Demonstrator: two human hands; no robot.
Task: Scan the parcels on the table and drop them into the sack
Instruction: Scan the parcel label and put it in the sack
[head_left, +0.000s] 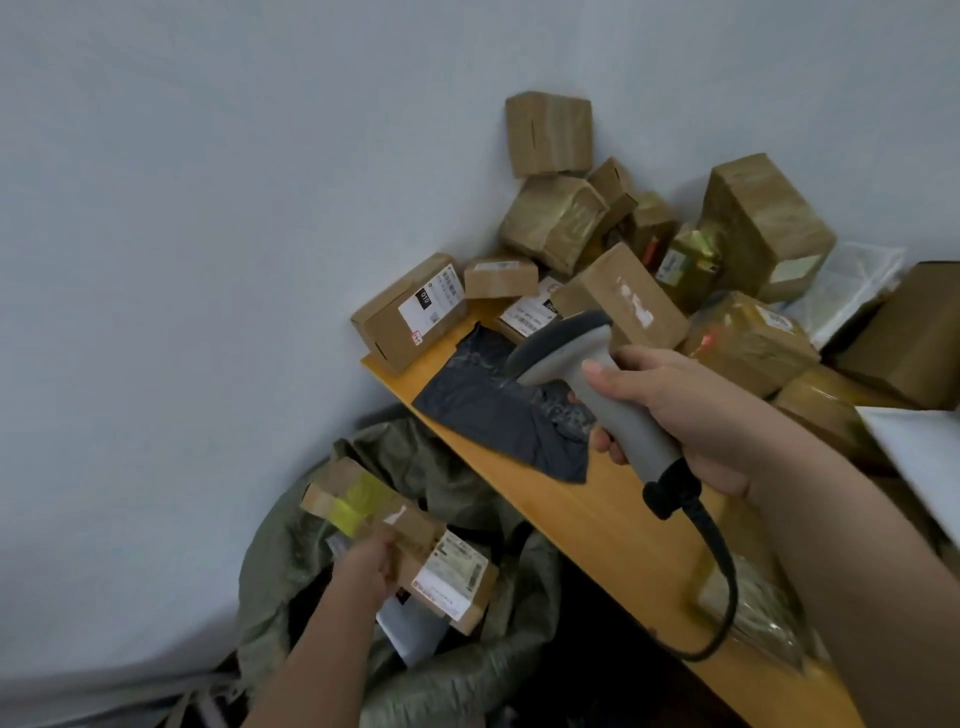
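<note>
My left hand (363, 566) grips a long brown cardboard parcel (415, 540) with yellow tape and a white label, held over the open mouth of the green sack (291, 561) at the lower left. A white parcel (410, 629) lies inside the sack below it. My right hand (675, 410) holds a grey handheld scanner (587, 374) by its handle above the wooden table (597, 525); its black cable hangs down to the right. A dark grey plastic mailer (493, 410) lies on the table under the scanner head.
Several taped cardboard boxes (556, 218) are heaped against the white wall at the table's far end, one labelled box (410, 312) at the left corner. More boxes and a clear bag (852, 291) crowd the right side. A padded packet (753, 618) lies at the table's near edge.
</note>
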